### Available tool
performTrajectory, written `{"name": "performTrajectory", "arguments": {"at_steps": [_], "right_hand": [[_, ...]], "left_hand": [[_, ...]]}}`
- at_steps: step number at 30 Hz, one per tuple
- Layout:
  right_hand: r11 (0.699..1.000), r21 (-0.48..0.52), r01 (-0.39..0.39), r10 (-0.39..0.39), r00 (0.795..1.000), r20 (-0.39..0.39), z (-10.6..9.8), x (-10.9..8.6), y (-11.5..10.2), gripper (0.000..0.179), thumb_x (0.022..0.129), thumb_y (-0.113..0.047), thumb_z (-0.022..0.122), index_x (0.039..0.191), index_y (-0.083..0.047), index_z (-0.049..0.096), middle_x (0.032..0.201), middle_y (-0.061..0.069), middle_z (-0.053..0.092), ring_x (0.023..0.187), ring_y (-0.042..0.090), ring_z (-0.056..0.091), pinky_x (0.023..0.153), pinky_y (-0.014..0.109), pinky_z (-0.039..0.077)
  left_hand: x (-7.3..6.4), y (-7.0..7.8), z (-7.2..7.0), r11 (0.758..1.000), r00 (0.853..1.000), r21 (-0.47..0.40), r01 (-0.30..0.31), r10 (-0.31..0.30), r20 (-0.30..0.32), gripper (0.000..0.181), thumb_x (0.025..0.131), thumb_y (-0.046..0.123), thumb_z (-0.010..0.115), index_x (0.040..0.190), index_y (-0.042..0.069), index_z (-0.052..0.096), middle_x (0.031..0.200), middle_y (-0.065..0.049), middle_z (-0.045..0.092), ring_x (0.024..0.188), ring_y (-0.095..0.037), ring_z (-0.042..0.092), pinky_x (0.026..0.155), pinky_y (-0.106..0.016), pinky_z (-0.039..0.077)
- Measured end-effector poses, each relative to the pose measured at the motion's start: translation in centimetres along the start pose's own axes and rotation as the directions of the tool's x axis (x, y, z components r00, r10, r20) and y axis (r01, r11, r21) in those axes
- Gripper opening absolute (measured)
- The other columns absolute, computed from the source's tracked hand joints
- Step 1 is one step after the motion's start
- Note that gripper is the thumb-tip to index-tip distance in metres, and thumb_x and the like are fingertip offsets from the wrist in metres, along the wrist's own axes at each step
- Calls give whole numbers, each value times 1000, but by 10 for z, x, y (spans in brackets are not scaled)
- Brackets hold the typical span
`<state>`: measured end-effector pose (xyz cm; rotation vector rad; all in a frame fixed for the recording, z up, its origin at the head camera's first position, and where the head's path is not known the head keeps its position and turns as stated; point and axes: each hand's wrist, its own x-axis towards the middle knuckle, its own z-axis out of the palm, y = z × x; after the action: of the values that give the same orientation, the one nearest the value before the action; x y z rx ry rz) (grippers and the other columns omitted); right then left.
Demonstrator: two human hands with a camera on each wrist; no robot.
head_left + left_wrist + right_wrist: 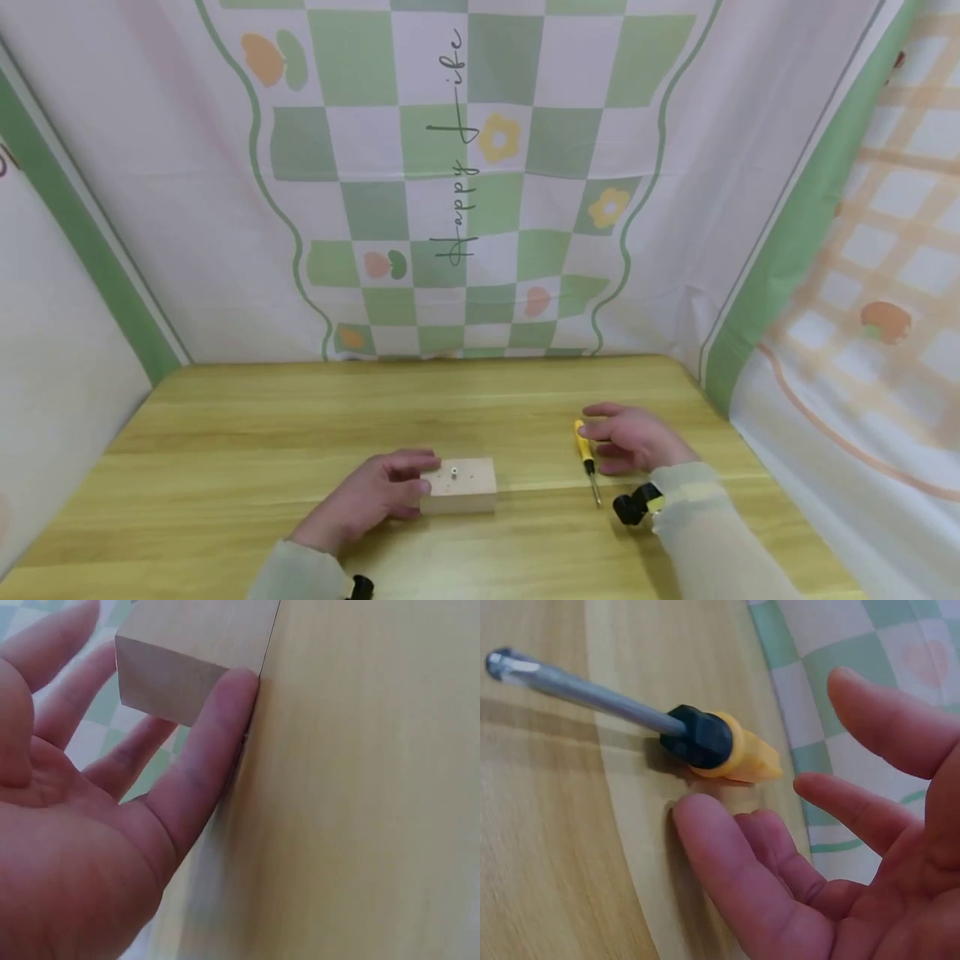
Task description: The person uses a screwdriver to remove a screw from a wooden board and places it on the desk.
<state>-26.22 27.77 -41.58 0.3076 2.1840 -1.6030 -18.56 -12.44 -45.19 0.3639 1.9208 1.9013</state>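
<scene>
A pale wooden block [476,490] lies on the table, with a small screw [453,473] standing up from its top and a few small holes around it. My left hand [386,492] is at the block's left end, its fingers loosely spread. In the left wrist view a fingertip touches the lower edge of the block's end face [161,679]. To the right lies a screwdriver [584,446] with a yellow handle, black collar and metal shaft, its tip towards me. My right hand [633,437] hovers beside the handle, fingers spread and holding nothing; the thumb overlaps the handle in the head view.
The wooden table [262,433] carries the block and the screwdriver. A green-and-white checked curtain [431,200] hangs along its back edge, and an orange-checked curtain [885,275] hangs on the right. A black wrist device [636,504] sits by the right cuff.
</scene>
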Motion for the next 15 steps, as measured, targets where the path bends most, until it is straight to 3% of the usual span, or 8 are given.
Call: {"name": "performTrajectory", "arguments": {"at_steps": [7,15], "right_hand": [[985,-169,21,-29,998,-48,12,3,-2,67,85,-10,78,145,-3,47,81,8,55,63,19,51,64,39,58],[955,-292,52,-87,990,-109,24,1,-3,64,83,0,76,141,0,49,100,18,58,73,26,60,61,37,57]], "left_hand": [[2,-1,3,999,998,8,54,-53,-38,41,93,14,72,132,4,64,128,-15,57,99,-27,62,80,-42,58],[1,0,4,998,996,4,70,-70,-57,40,91,11,73,130,6,65,125,-15,58,97,-27,62,80,-41,58]]}}
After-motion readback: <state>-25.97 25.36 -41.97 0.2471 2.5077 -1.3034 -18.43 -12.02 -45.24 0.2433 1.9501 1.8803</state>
